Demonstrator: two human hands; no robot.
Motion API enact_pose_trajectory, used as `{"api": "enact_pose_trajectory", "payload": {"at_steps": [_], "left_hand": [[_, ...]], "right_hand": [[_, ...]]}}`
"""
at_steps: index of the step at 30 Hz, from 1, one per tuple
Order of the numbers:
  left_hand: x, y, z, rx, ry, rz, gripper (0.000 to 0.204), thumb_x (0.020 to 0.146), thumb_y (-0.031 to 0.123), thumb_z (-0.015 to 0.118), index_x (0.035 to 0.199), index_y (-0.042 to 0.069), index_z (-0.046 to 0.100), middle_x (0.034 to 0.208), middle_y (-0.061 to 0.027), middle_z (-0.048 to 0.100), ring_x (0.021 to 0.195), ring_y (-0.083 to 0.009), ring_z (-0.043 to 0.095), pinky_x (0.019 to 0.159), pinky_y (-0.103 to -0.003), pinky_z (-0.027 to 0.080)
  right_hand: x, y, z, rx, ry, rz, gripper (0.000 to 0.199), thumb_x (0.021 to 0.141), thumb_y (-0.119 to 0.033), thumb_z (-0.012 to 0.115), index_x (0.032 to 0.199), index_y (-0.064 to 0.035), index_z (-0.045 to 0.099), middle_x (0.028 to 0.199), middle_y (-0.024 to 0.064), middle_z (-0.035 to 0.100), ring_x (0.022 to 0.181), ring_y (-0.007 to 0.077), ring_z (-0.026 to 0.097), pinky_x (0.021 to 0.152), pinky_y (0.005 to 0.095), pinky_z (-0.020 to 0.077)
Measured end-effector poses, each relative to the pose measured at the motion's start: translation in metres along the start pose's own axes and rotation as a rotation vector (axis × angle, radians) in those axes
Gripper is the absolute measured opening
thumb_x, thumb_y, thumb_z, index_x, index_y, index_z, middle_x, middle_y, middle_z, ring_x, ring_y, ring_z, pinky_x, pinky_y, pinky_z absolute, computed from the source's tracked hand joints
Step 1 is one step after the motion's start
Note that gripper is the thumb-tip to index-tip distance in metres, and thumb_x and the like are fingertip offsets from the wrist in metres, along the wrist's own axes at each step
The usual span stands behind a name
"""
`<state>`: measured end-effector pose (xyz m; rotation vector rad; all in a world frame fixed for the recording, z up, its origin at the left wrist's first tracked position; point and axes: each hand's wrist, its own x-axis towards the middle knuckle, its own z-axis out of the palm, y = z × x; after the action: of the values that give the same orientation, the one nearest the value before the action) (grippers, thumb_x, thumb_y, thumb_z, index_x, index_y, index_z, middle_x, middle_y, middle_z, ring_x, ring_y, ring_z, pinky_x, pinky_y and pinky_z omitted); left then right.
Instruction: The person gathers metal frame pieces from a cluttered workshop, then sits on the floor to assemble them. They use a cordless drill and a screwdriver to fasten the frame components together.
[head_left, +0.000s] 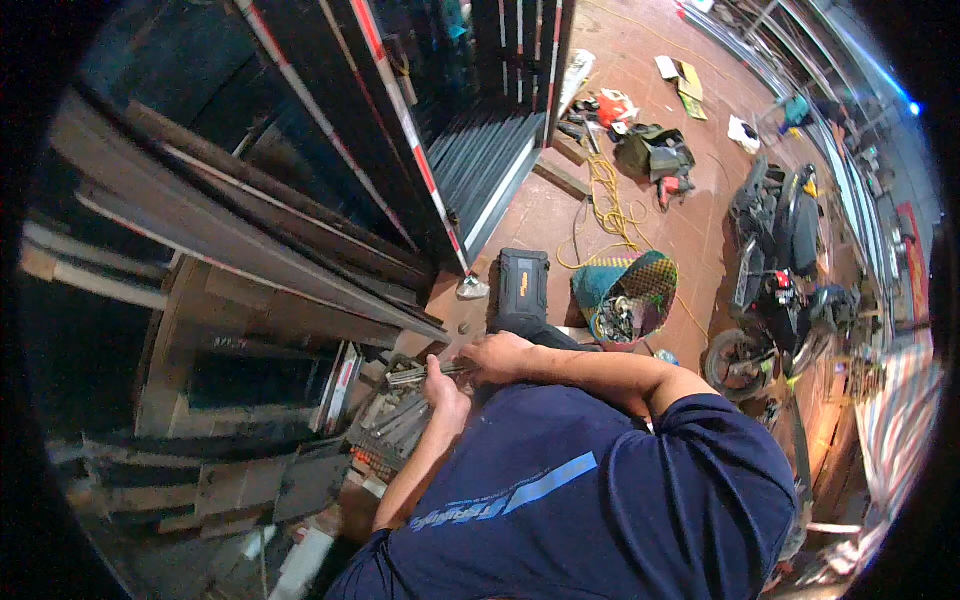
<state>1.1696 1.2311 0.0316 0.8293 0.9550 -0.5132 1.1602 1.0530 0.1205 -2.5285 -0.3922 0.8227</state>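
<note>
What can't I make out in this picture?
All in the head view:
- Fingertips of the right hand: hidden behind the hand itself.
- Metal pieces at the left hand: too small to identify.
- Inside of the black case: hidden by its closed lid.
- Contents of the woven basket: too small and jumbled.

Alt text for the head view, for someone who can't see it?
A person's left hand grips slim metal pieces, the right hand at their end, near more metal parts. Around them are a black case, a woven basket, yellow cord and a motorcycle.
</note>
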Motion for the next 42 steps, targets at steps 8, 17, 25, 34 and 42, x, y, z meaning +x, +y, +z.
{"api": "enact_pose_trajectory", "payload": {"at_steps": [8, 17, 25, 34, 42], "left_hand": [[-0.022, -0.018, 0.040, 0.204, -0.248, 0.155, 0.030, 0.104, 0.029, 0.067, 0.123, 0.007, 0.059, 0.109, -0.0100, 0.071, 0.093, -0.0255, 0.072, 0.075, -0.041, 0.059], [-0.027, -0.006, 0.064, 0.303, -0.560, 0.353, 0.024, 0.105, 0.012, 0.067, 0.125, 0.003, 0.056, 0.117, -0.0098, 0.069, 0.101, -0.0210, 0.070, 0.084, -0.038, 0.058], [-0.012, -0.029, 0.141, 0.498, -0.514, 0.665, 0.036, 0.094, 0.008, 0.082, 0.121, 0.002, 0.060, 0.106, -0.0038, 0.066, 0.092, -0.0122, 0.063, 0.082, -0.030, 0.052], [0.010, -0.115, 0.362, 0.720, -0.441, 0.680, 0.040, 0.101, 0.009, 0.072, 0.136, -0.002, 0.056, 0.117, -0.0104, 0.070, 0.100, -0.0165, 0.066, 0.086, -0.032, 0.055], [-0.005, -0.219, 0.594, 0.824, -0.853, 0.492, 0.035, 0.106, 0.004, 0.063, 0.137, -0.008, 0.052, 0.121, -0.0168, 0.071, 0.111, -0.0226, 0.071, 0.100, -0.038, 0.057]], "right_hand": [[-0.024, 0.043, 0.003, 0.089, 0.337, -0.012, 0.030, 0.101, -0.032, 0.063, 0.099, -0.0022, 0.070, 0.100, 0.0242, 0.073, 0.092, 0.0437, 0.072, 0.085, 0.0543, 0.0561], [-0.058, 0.051, -0.048, 0.279, 0.303, 0.073, 0.040, 0.098, -0.040, 0.072, 0.115, -0.0043, 0.061, 0.091, 0.0251, 0.072, 0.089, 0.0486, 0.071, 0.077, 0.0563, 0.0543], [-0.065, 0.141, -0.064, 0.292, 0.240, -0.071, 0.041, 0.102, -0.043, 0.067, 0.108, -0.0022, 0.062, 0.097, 0.0251, 0.068, 0.097, 0.0480, 0.068, 0.085, 0.0561, 0.0526], [-0.110, 0.338, -0.148, 0.591, 0.466, -0.065, 0.041, 0.110, -0.042, 0.051, 0.129, -0.0068, 0.061, 0.101, 0.0274, 0.072, 0.095, 0.0499, 0.069, 0.083, 0.0588, 0.0539], [-0.243, 0.500, -0.223, 0.758, 0.746, 0.166, 0.037, 0.110, -0.034, 0.057, 0.131, -0.0055, 0.065, 0.098, 0.0137, 0.075, 0.082, 0.0259, 0.074, 0.070, 0.0415, 0.0597]]}}
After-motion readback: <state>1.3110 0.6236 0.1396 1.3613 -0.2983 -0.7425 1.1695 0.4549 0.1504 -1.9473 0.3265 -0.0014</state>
